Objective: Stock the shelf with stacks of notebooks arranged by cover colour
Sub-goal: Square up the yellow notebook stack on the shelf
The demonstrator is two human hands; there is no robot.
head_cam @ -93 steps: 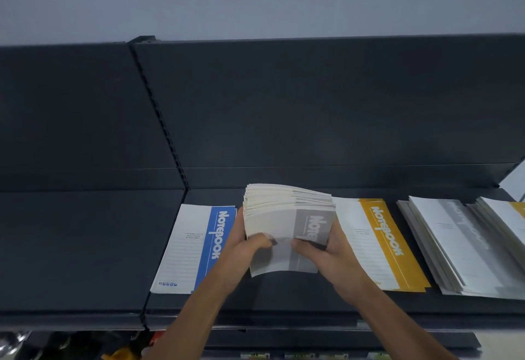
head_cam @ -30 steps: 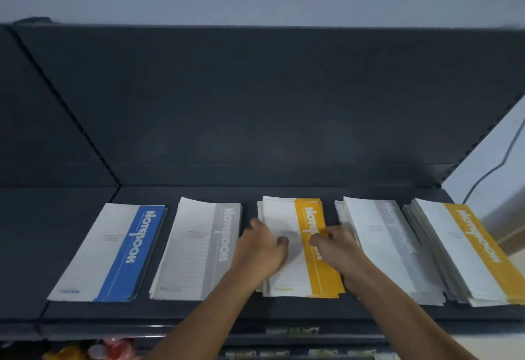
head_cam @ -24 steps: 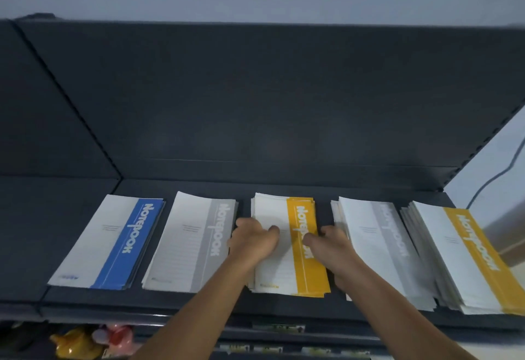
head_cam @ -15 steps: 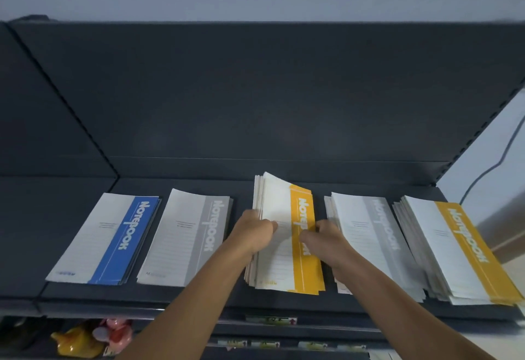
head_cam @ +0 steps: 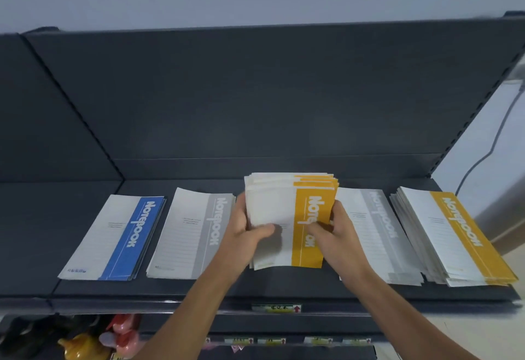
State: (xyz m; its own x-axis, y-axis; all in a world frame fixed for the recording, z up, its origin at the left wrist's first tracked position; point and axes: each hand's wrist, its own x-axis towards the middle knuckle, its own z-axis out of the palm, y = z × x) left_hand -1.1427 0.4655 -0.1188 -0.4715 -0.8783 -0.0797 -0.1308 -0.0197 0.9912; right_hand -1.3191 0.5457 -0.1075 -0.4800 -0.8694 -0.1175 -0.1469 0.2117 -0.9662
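A stack of yellow-striped notebooks [head_cam: 298, 212] is tilted up off the dark shelf [head_cam: 199, 288], far end raised. My left hand [head_cam: 247, 234] grips its left edge with the thumb across the cover. My right hand [head_cam: 338, 232] grips its right edge the same way. Flat on the shelf lie a blue-striped stack [head_cam: 119, 237] at the left, a grey-striped stack [head_cam: 193, 234] beside it, another grey-striped stack [head_cam: 377, 234] right of my hands, and a thicker yellow-striped stack [head_cam: 451, 237] at the far right.
The shelf's dark back panel [head_cam: 255, 98] rises behind the stacks. A price label [head_cam: 277, 308] sits on the front rail. Toy figures [head_cam: 99, 339] show on a lower shelf at the bottom left. A pale wall with a cable [head_cam: 488, 155] is on the right.
The grey stack I held earlier now lies beside the blue one. Both hands took hold of the middle yellow stack and have lifted and tilted it up off the shelf.
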